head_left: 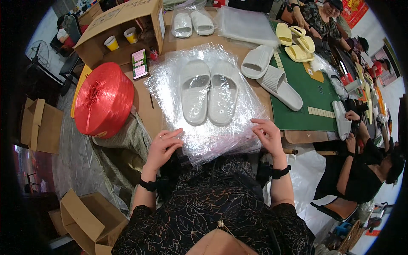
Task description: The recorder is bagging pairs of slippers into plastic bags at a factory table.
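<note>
A pair of pale grey slide slippers (223,94) lies side by side inside a clear plastic bag (214,142), on top of a stack of similar shiny bags. Their toe straps point away from me. My left hand (165,147) is at the bag's near left corner, fingers stretched out and thumb apart, its tips touching or just beside the plastic. At the near right side, my right hand (268,137) has its fingertips on the plastic's edge, with a gap between index finger and thumb. Neither hand visibly grips the bag.
Two loose grey slippers (278,85) lie to the right, partly on a green cutting mat (304,121). A red twine roll (104,101), a phone (140,64) and a cardboard box (123,21) holding paper cups stand left. Yellow slippers (299,53) lie far right; a co-worker (361,174) handles a slipper.
</note>
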A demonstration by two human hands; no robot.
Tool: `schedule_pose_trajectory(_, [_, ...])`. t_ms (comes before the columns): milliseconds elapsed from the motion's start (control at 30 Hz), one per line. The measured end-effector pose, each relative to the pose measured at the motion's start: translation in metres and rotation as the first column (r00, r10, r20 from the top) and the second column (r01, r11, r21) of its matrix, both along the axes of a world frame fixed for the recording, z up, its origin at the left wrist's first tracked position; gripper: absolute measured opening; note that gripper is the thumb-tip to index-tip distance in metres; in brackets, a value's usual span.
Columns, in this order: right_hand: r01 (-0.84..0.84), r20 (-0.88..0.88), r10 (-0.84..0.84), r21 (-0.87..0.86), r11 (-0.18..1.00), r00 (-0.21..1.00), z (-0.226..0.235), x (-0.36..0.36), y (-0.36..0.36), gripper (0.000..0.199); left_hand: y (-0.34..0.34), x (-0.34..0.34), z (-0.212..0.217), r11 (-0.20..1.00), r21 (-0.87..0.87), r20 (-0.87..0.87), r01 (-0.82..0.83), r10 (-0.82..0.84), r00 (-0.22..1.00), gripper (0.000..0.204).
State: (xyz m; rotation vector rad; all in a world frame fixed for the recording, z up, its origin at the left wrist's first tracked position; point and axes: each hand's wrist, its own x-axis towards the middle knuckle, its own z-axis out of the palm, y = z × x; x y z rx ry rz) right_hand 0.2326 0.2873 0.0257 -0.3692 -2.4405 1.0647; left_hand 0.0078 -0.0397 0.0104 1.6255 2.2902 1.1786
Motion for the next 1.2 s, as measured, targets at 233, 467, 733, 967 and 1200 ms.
schedule_pose_trajectory(233, [0.216,-0.008,-0.220,-0.156,0.964,0.976,-0.014,-0.019,0.001,0.013,0.019,-0.004,-0.003,0.901,0.101,0.443,-0.421,0.338,0.830,0.013])
schedule_pose_trajectory(467, [0.443,0.169,-0.420,-0.136,0.886,0.891,-0.012,-0.045,-0.007,0.023,0.049,-0.018,-0.023,0.820,0.043,0.665,-0.571,0.403,0.629,0.020])
schedule_pose_trajectory(733, [0.523,-0.334,-0.405,0.460,0.718,0.851,0.006,-0.056,-0.036,0.024,0.056,-0.022,-0.035,0.803,-0.017,0.615,-0.596,0.478,0.627,0.020])
schedule_pose_trajectory(967, [0.040,-0.005,-0.040,0.281,0.959,0.999,-0.006,-0.078,-0.052,0.029,0.057,-0.023,-0.029,0.805,-0.024,0.605,-0.593,0.484,0.633,0.018])
schedule_pose_trajectory(1200, [0.063,0.085,-0.062,-0.020,0.998,0.994,-0.019,-0.080,-0.046,0.032,0.066,-0.025,-0.002,0.738,0.098,0.240,-0.668,0.634,0.735,0.039])
